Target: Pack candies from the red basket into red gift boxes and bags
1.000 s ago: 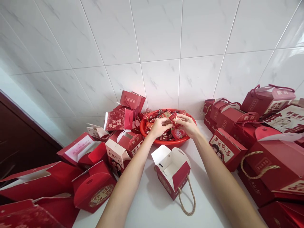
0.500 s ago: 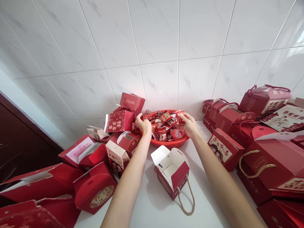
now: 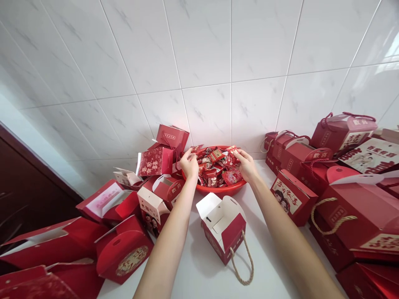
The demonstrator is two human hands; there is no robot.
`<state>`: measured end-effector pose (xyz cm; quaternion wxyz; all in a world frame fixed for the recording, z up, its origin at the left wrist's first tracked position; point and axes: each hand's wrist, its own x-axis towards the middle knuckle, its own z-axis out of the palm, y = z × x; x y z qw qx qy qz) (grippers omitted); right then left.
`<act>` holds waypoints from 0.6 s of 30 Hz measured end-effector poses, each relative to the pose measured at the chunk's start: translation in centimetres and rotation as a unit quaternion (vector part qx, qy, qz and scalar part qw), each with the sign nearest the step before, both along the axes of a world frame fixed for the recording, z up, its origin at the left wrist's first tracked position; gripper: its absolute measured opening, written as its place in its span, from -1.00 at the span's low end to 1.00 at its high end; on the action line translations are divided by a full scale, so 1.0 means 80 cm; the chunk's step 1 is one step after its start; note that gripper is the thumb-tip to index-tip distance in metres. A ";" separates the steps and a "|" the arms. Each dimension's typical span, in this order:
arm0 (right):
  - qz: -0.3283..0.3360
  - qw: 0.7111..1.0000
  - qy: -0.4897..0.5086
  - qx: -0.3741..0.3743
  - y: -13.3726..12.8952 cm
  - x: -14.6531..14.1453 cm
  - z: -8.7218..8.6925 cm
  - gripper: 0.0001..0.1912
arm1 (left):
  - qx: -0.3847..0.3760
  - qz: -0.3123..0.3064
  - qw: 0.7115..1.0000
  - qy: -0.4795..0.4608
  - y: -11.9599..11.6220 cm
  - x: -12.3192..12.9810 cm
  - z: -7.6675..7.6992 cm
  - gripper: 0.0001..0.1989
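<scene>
A red basin full of wrapped candies stands by the wall. At its left rim my left hand is closed, its fingertips pinching a red candy packet. My right hand reaches in over the right rim, thumb and fingers closed on the edge of another red candy packet. Between my forearms, in front of the basin, sits a small red gift box with its white-lined flaps open. No candy shows in the visible part of its inside. Its rope handle hangs toward me.
Several open red boxes crowd the left side, some stacked near the wall. On the right, several red boxes with handles are piled up, many with their tops closed. White table surface shows between the groups. A tiled wall rises behind.
My left hand's fingers have closed, and a red candy packet now shows lifted at their tips. My right hand stays at the packet on the right. The view has shifted slightly.
</scene>
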<state>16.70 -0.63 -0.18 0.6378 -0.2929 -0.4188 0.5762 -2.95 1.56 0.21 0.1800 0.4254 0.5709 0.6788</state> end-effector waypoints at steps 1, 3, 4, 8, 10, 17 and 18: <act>0.003 1.000 -0.002 0.002 0.000 0.000 0.000 -0.50 | 0.018 -0.021 0.999 -0.019 -0.001 0.000 -0.002 -0.50; 0.010 1.000 -0.006 0.005 -0.002 0.000 0.002 -0.51 | 0.039 -0.059 0.996 -0.048 -0.002 0.002 -0.006 -0.51; 0.014 1.000 -0.008 0.006 -0.003 0.000 0.002 -0.51 | 0.041 -0.072 0.995 -0.053 -0.003 0.003 -0.007 -0.52; 0.031 0.999 -0.008 0.008 -0.008 0.000 0.007 -0.50 | 0.051 -0.129 0.988 -0.071 -0.010 0.010 -0.004 -0.64; 0.041 0.999 -0.008 0.008 -0.011 0.001 0.011 -0.50 | 0.057 -0.158 0.983 -0.077 -0.018 0.014 0.000 -0.69; 0.072 0.996 -0.036 0.041 -0.032 0.013 0.042 -0.54 | 0.083 -0.242 0.967 -0.001 -0.059 0.016 0.005 -0.60; 0.066 0.996 -0.042 0.053 -0.036 0.016 0.048 -0.55 | 0.088 -0.242 0.966 0.000 -0.064 0.014 0.006 -0.59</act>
